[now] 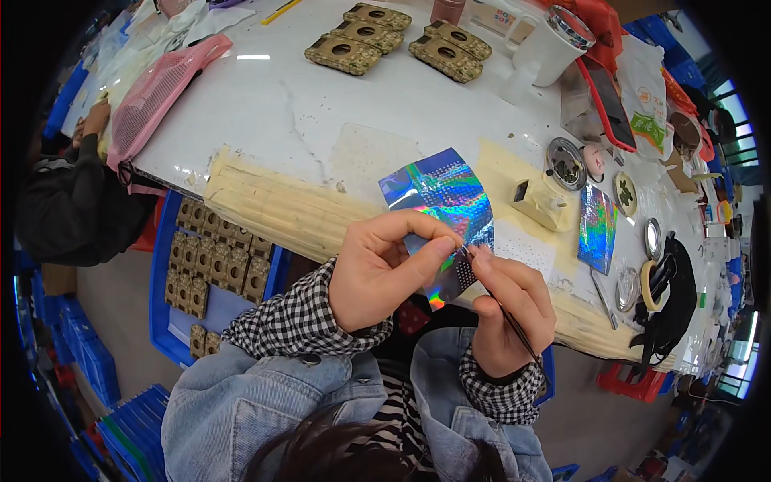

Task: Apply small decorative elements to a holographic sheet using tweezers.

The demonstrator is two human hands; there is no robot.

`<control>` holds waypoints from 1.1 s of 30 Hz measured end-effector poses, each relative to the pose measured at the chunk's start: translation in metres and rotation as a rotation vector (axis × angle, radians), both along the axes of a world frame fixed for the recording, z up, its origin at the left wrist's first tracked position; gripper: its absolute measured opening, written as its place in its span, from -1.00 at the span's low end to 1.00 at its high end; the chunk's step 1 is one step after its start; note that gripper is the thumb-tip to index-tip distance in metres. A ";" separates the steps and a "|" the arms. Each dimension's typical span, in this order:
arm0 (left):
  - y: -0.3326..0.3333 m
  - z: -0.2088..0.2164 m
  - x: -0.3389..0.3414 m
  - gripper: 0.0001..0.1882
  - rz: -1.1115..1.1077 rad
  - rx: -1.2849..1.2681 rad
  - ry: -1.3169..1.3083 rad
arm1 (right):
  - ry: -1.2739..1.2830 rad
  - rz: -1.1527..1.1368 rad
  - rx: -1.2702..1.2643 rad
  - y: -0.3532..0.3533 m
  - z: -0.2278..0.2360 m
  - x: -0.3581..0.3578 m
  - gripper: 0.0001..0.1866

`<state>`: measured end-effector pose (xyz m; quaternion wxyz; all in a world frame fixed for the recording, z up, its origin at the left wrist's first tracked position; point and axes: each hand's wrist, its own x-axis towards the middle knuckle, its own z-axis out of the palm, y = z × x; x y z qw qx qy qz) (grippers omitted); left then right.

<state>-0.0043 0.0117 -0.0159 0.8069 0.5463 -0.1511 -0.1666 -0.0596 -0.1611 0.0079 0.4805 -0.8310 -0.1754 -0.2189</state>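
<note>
My left hand [385,261] is closed in a pinch, thumb against forefinger; what sits at the fingertips is too small to make out. My right hand [514,313] grips dark, slim tweezers [518,331], their tips meeting the left fingertips. Behind and beneath both hands is a shiny rainbow holographic sheet [446,189] with rows of tiny dots, bent near the padded table edge. Whether the left hand also touches this sheet is hidden. A second holographic piece [597,229] lies to the right, near a small cream block [542,203].
Camouflage tank-hull toy parts [344,53] stand at the back; more fill a blue crate [181,321] at lower left. A pink mesh basket [157,104], white mug [554,48], red-cased phone [606,104], round metal dish [567,163] and tape roll [650,285] surround the work. Another person's sleeve [80,205] is at left.
</note>
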 end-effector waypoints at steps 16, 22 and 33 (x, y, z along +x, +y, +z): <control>-0.002 0.008 -0.002 -0.90 0.018 -0.019 0.060 | 0.126 -0.001 0.387 0.000 -0.013 0.007 -0.75; -0.002 0.006 -0.003 -0.90 0.028 0.024 0.032 | 0.133 -0.004 0.367 -0.001 -0.012 0.007 -0.77; -0.004 0.005 -0.003 -0.90 0.027 0.006 0.044 | 0.139 -0.010 0.350 -0.001 -0.011 0.007 -0.78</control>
